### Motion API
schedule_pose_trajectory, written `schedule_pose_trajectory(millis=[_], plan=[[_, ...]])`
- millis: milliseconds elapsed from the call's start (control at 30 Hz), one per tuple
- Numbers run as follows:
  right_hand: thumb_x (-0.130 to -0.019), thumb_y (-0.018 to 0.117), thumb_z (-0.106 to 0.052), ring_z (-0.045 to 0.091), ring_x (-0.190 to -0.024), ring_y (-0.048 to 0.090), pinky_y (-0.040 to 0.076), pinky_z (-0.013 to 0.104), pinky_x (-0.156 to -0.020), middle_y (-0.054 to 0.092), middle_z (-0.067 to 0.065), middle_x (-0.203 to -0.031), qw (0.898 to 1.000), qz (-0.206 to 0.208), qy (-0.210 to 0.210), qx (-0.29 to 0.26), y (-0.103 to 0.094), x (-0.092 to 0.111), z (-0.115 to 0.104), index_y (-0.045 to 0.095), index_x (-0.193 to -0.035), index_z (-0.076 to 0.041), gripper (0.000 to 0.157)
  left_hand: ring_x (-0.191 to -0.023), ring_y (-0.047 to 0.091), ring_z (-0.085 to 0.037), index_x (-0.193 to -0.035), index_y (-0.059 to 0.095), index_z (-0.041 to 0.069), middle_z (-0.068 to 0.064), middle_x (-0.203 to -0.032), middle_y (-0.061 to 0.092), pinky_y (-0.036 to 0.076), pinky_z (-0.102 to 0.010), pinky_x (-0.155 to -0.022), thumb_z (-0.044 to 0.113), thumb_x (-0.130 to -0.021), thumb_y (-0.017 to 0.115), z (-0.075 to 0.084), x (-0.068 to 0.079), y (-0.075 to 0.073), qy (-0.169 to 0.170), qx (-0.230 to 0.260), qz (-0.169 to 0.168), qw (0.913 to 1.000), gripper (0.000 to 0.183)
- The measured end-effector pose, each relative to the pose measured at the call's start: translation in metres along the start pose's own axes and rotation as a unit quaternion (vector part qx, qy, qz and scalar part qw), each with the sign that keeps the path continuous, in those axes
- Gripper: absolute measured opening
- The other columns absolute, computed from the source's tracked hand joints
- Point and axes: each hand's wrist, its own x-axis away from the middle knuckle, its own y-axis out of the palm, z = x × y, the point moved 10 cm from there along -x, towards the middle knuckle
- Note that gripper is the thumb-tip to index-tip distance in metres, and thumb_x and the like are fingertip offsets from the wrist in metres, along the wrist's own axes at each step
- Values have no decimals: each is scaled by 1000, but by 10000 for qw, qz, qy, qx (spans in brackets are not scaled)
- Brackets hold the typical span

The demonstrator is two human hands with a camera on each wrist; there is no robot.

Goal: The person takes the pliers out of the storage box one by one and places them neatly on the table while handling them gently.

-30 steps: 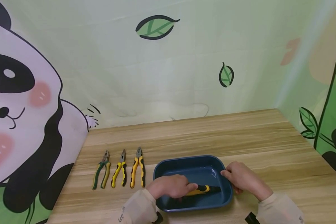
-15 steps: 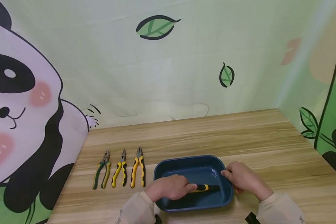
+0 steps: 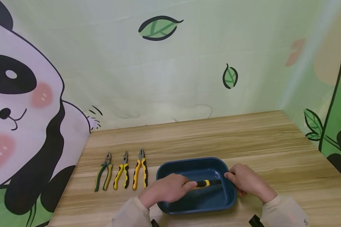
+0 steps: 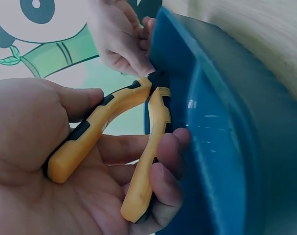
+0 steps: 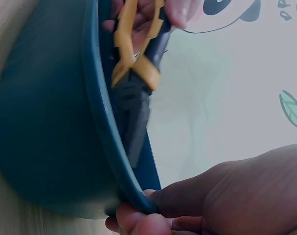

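My left hand (image 3: pixel 173 188) holds yellow-and-black pliers (image 3: pixel 206 183) by the handles, above the floor of the blue rectangular tray (image 3: pixel 230 194). In the left wrist view the thumb lies on one handle and the fingers curl round the other, with the handles spread apart. Seen from the right wrist, the dark, long tapered nose of the pliers (image 5: pixel 131 110) points toward the tray's right end, just inside the rim. There my right hand (image 3: pixel 245 179) pinches the rim between thumb and fingers. In the head view the left hand covers most of the handles.
Left of the tray, three pliers lie in a row on the wooden table (image 3: pixel 216 135): green-handled pliers (image 3: pixel 107 158), yellow-and-black pliers (image 3: pixel 125 159) and orange-and-black pliers (image 3: pixel 141 154). A printed panda backdrop (image 3: pixel 170 78) stands behind the table.
The left hand has moved slightly left and up with the pliers, which have risen off the tray floor. The right hand and tray have stayed put.
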Motion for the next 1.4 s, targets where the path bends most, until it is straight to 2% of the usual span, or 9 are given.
schedule_pose_trajectory(millis=[233, 533, 667, 833, 967, 1067, 1267, 1400], plan=[[-106, 57, -12, 8, -36, 46, 41, 24, -41, 51, -2, -46, 10000, -2, -6, 3, 0, 0, 0, 61, -72, -6, 34, -89, 61, -8, -117, 75, 10, 5, -96, 67, 53, -34, -85, 47, -110, 45, 0, 8, -8, -120, 128, 100, 9998, 48], [-105, 58, -11, 8, -35, 46, 42, 25, -40, 50, -2, -45, 9999, 62, -85, -16, -1, 0, -1, 62, -72, -6, 34, -104, 66, -12, -121, 74, 11, 3, -108, 72, 54, -39, -91, 50, -109, 43, 7, 20, -23, -228, 252, 257, 9991, 51], [-105, 57, -11, 8, -36, 46, 42, 25, -40, 50, -2, -46, 9999, 51, -84, -40, -1, 0, -2, 62, -72, -6, 34, -99, 65, -11, -121, 74, 11, 5, -105, 71, 54, -38, -88, 49, -110, 43, 11, 24, -31, -125, 318, 338, 9988, 50], [-106, 57, -12, 8, -36, 47, 42, 25, -40, 51, -2, -46, 10000, 42, -75, -30, -1, 0, -2, 61, -71, -6, 35, -74, 57, -11, -109, 74, 12, 4, -78, 60, 47, -32, -71, 47, -110, 43, 18, 29, -40, 32, 467, 451, 9979, 47], [-105, 58, -11, 8, -36, 46, 42, 25, -40, 50, -2, -46, 9999, 46, -88, -36, -1, 0, -2, 60, -70, -6, 36, -69, 53, -13, -107, 73, 13, 2, -72, 52, 43, -31, -68, 46, -110, 43, 25, 33, -47, 106, 523, 501, 9973, 45], [-105, 58, -11, 8, -36, 46, 41, 25, -40, 50, -2, -46, 9999, 44, -100, -46, -1, 0, -2, 59, -70, -6, 36, -78, 56, -12, -114, 73, 12, 4, -79, 58, 46, -33, -75, 46, -110, 43, 30, 37, -53, 139, 532, 514, 9972, 45], [-105, 57, -11, 8, -35, 47, 41, 25, -40, 51, -2, -45, 9999, 25, -100, -11, -1, 1, -2, 61, -71, -7, 35, -103, 64, -10, -126, 72, 15, 8, -110, 70, 51, -38, -92, 49, -110, 42, 37, 45, -63, 153, 520, 547, 9970, 48], [-105, 58, -11, 8, -35, 47, 41, 24, -40, 50, -2, -45, 10000, 31, -84, 6, -1, 1, -2, 60, -70, -6, 35, -96, 63, -10, -120, 73, 14, 7, -100, 69, 50, -36, -87, 49, -111, 41, 43, 49, -70, 297, 480, 631, 9964, 48]])
